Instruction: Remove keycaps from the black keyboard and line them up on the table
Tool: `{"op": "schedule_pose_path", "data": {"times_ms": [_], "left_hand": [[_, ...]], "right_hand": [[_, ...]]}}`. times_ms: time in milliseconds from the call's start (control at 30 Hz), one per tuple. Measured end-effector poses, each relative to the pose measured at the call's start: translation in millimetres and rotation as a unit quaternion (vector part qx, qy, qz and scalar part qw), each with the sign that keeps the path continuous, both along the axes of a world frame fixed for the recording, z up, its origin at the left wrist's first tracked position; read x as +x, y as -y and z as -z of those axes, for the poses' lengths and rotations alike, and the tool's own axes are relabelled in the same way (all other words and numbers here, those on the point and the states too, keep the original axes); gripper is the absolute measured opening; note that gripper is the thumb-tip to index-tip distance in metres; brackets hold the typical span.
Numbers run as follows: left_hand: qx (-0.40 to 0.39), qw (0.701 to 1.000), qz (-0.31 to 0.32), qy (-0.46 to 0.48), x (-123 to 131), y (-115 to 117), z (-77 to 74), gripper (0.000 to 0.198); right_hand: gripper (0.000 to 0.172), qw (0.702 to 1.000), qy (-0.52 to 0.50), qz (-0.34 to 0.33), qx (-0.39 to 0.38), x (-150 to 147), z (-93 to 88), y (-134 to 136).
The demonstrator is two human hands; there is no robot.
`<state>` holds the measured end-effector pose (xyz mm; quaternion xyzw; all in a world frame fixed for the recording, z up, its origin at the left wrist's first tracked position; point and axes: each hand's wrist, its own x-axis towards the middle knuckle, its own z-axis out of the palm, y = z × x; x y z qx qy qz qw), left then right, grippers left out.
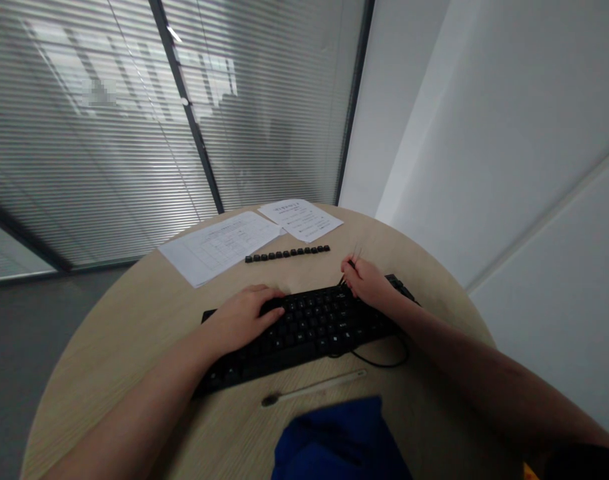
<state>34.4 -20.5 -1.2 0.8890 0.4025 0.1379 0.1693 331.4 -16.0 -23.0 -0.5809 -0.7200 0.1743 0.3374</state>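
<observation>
While the left hand point(249, 315) rests on the black plastic keyboard point(304, 333), thumb and fingers apart, the right hand point(368, 283) has its grip closed on a slim black-handled wire tool point(351, 265) by the keyboard's far edge. The keyboard lies on the round, pale wood-grain counter point(104, 333), nearer the person than a row of small black plastic keycaps point(286, 254). Assessed risks: slack bracing could let the keyboard slide, a slipping tool could scratch it, and a careless forearm could scatter the row.
</observation>
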Motion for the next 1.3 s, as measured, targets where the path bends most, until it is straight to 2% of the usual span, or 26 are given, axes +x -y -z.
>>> {"op": "schedule_pose_path", "data": {"times_ms": [400, 900, 1133, 1300], "left_hand": [[0.01, 1.0, 0.004, -0.003, -0.4, -1.2, 1.5, 0.035], [0.005, 1.0, -0.002, 0.001, -1.0, -0.9, 1.2, 0.036], [0.0, 1.0, -0.004, 0.003, -0.4, -0.7, 1.2, 0.036], [0.012, 1.0, -0.007, 0.017, 2.0, 1.5, -1.1, 0.032]], "right_hand": [[0.017, 0.993, 0.106, -0.019, 0.051, -6.5, -4.2, 4.5], [0.017, 0.994, 0.0, 0.037, 0.098, -2.7, 7.2, 4.4], [0.023, 0.98, -0.118, 0.086, 0.137, 4.7, 11.2, -2.3], [0.016, 0.982, -0.039, 0.01, 0.183, 0.4, 1.8, 12.4]]}}
